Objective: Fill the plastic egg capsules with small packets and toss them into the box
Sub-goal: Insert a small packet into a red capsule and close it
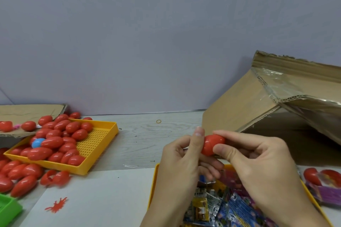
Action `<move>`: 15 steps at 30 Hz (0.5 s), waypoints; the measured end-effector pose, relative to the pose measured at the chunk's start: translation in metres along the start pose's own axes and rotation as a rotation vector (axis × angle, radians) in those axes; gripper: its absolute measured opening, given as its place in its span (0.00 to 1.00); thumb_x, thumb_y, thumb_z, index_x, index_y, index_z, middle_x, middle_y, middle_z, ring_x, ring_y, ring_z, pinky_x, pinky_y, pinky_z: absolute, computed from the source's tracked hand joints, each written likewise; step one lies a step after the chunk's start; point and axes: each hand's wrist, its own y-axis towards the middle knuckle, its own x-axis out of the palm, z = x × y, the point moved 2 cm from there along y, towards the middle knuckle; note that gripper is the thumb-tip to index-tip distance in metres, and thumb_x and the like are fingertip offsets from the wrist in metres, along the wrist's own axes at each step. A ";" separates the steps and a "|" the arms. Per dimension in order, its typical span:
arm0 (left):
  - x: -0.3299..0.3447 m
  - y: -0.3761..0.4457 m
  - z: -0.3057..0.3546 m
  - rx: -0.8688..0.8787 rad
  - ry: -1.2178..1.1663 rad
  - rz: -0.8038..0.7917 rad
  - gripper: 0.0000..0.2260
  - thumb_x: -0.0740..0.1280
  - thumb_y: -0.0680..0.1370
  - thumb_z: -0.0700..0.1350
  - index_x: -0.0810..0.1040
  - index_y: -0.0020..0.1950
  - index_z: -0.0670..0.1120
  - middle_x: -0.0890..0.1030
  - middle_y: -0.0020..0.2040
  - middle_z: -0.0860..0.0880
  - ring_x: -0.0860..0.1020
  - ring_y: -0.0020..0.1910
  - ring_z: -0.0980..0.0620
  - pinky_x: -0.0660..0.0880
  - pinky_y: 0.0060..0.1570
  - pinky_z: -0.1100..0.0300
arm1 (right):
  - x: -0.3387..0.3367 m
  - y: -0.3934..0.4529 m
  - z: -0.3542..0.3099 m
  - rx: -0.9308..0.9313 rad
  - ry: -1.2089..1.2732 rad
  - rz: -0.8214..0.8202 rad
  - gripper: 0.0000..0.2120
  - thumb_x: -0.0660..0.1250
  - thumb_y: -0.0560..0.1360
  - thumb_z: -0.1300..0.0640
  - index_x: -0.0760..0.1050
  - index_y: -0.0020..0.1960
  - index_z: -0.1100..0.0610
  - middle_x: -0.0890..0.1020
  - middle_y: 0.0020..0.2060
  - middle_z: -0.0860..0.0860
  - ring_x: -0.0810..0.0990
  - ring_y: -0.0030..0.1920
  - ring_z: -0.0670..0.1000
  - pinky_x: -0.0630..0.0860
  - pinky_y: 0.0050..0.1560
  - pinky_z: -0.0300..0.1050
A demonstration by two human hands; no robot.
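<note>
Both hands hold one red plastic egg capsule (212, 143) above the near table edge. My left hand (181, 158) grips its left end, thumb up along the side. My right hand (258, 164) pinches its right end between thumb and forefinger. Whether anything is inside the capsule is hidden. Under my hands a yellow tray (154, 180) holds several small printed packets (219, 206). A large cardboard box (258, 101) lies on its side at the right, its opening facing me.
A second yellow tray (103, 142) at the left holds several red capsules and one blue one (37, 143). More red capsules (20, 173) lie loose on the table. A green tray corner (8, 208), a cardboard sheet (31, 111) and purple packets (326, 191) lie nearby.
</note>
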 end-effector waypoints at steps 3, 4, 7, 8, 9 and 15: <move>0.003 0.000 -0.001 0.027 -0.015 0.016 0.21 0.65 0.72 0.59 0.79 0.44 0.39 0.80 0.29 0.37 0.76 0.24 0.46 0.73 0.24 0.61 | -0.001 0.001 0.002 -0.003 0.035 0.010 0.13 0.77 0.63 0.59 0.86 0.47 0.50 0.87 0.38 0.44 0.86 0.41 0.43 0.78 0.39 0.30; 0.004 0.000 -0.002 0.034 -0.019 0.011 0.21 0.65 0.73 0.58 0.78 0.46 0.38 0.80 0.29 0.37 0.76 0.23 0.46 0.73 0.24 0.61 | -0.001 0.001 0.003 -0.004 0.051 0.012 0.13 0.77 0.64 0.63 0.86 0.47 0.52 0.87 0.38 0.45 0.86 0.40 0.44 0.79 0.38 0.30; 0.007 0.000 -0.002 0.056 -0.028 -0.011 0.19 0.64 0.73 0.58 0.74 0.51 0.42 0.81 0.30 0.36 0.76 0.24 0.45 0.73 0.23 0.60 | -0.002 0.000 0.003 0.011 0.093 0.014 0.13 0.77 0.65 0.66 0.86 0.46 0.53 0.87 0.37 0.48 0.87 0.38 0.47 0.79 0.35 0.33; 0.007 0.000 -0.002 0.065 -0.033 -0.019 0.18 0.64 0.73 0.57 0.73 0.52 0.43 0.81 0.30 0.36 0.76 0.24 0.45 0.73 0.23 0.60 | -0.002 0.000 0.003 0.008 0.094 0.013 0.13 0.77 0.65 0.66 0.86 0.46 0.53 0.87 0.37 0.48 0.87 0.38 0.47 0.80 0.35 0.33; 0.006 0.000 -0.002 0.072 -0.036 -0.033 0.17 0.64 0.75 0.56 0.73 0.52 0.44 0.81 0.30 0.36 0.76 0.24 0.45 0.73 0.24 0.60 | -0.002 0.000 0.002 0.002 0.091 0.016 0.13 0.77 0.64 0.65 0.86 0.46 0.52 0.87 0.37 0.48 0.87 0.39 0.47 0.80 0.36 0.33; -0.003 -0.002 -0.002 0.085 -0.050 -0.161 0.12 0.64 0.78 0.47 0.78 0.56 0.41 0.83 0.36 0.37 0.78 0.31 0.47 0.75 0.32 0.61 | -0.006 0.001 -0.001 -0.005 0.098 0.063 0.13 0.76 0.59 0.54 0.87 0.44 0.50 0.87 0.37 0.47 0.87 0.40 0.47 0.80 0.39 0.33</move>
